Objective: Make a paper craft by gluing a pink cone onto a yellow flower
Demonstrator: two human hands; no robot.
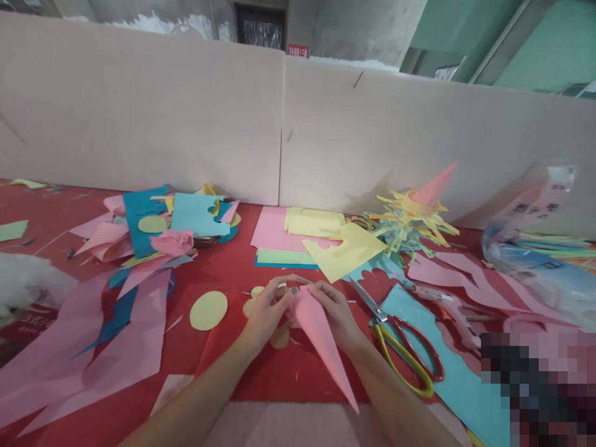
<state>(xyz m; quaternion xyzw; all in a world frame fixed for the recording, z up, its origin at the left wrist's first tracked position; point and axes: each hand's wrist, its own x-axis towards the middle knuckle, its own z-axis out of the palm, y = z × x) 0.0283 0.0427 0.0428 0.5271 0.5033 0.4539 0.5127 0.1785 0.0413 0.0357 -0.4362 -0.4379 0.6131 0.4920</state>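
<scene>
A pink paper cone (321, 341) lies between my two hands, its wide end away from me and its point toward the table's front edge. My left hand (267, 310) has thumb and fingers closed on the left side of the wide end, by a small grey spot. On the other side, my right hand (342, 310) presses its fingers on the cone's rim. Scissors (384, 320) with one red and one yellow handle lie open to the right. A yellow paper oval (208, 310) rests to the left, and smaller round pieces lie partly behind my left hand.
Stacked coloured sheets (314, 223) lie behind my hands. A fringed paper piece with a pink cone (433, 189) stands back right, near a pink glue gun (449, 304) and a plastic bag (544, 248). Paper scraps (135, 323) cover the left. White panels (186, 118) stand behind.
</scene>
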